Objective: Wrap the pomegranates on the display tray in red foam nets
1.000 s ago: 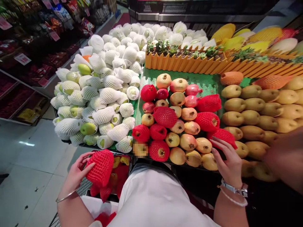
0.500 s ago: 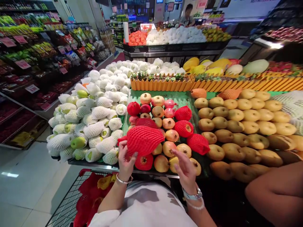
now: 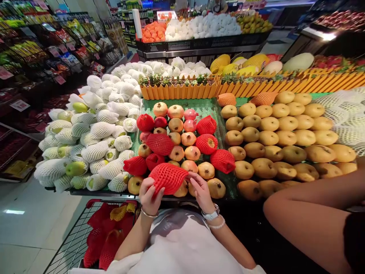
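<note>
Head view: left hand (image 3: 151, 194) pinches the red netting (image 3: 169, 178), right hand (image 3: 201, 190) half-curled at its tip, hold unclear—likely light, squashy, best held by the ends!

Open air over the pomegranates (image 3: 192, 153), so I can pass above; lower down, packed fruit is in the way. My left hand (image 3: 151, 194) and right hand (image 3: 202, 190) at the red net (image 3: 168, 178) take up the near middle. Bare green mat (image 3: 208, 107) far right of the pomegranates, room for fingers. Far: orange fence (image 3: 179, 91) blocks. Left: heaped white-netted fruit (image 3: 102, 130). Right: pear rows (image 3: 269, 123); near right, another person's arm (image 3: 308, 217). Near left: cart (image 3: 94, 203) open-topped, wire sides obstruct.
</note>
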Available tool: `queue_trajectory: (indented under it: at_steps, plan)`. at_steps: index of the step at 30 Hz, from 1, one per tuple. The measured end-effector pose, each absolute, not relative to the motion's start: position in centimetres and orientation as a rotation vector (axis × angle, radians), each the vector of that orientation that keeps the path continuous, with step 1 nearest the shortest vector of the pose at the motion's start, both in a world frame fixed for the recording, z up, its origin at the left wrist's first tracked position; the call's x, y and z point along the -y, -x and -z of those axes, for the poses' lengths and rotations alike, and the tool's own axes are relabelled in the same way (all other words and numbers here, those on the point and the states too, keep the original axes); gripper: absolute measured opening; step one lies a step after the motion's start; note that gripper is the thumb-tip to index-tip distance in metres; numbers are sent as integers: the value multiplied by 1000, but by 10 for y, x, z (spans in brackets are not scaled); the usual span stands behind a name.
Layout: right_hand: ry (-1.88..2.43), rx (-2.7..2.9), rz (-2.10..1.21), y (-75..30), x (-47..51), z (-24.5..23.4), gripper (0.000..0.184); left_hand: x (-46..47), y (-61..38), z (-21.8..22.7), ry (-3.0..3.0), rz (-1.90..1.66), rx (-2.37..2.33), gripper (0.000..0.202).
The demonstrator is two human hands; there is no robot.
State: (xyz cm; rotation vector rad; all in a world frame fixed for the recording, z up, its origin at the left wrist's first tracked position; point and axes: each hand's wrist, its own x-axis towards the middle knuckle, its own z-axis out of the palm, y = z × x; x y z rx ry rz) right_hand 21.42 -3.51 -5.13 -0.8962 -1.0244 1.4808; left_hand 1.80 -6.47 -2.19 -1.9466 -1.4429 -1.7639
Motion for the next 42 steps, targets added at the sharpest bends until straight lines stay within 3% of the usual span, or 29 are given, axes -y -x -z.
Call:
queue_trajectory:
  at_steps: [2,7,14,21,26,32,34,38,42]
  plan:
    - [906,1063,-1482,-220,33,52,26,66,-22,21,2011,1744,1635,12]
    - [990,1118,-1308,-228,27,45,22,75,-20,15,2542,1849,2009,44]
    - [1027,1221,-1071,-233,30,39,20,77,-9,11,2907,1666,2007,34]
    - [1023,1338,-1105,-233,32,33,9,78,-10,7,2933,1367,2132,34]
    - [963,1381,-1285,-238,32,29,18,79,-7,5,3148,1197,2057,26]
    - [863,1236,-1835,-236,31,29,19,75,-3,4,3125,1159,2097,24]
    - [886,1391,-1766,-238,32,28,14,73,-4,3,3149,1159,2102,27]
    - [856,1597,-1376,-246,33,26,21,68,-10,2,3167,1153,2123,26]
    - [881,1598,-1397,-250,33,27,23,66,-14,5,3145,1226,2173,33]
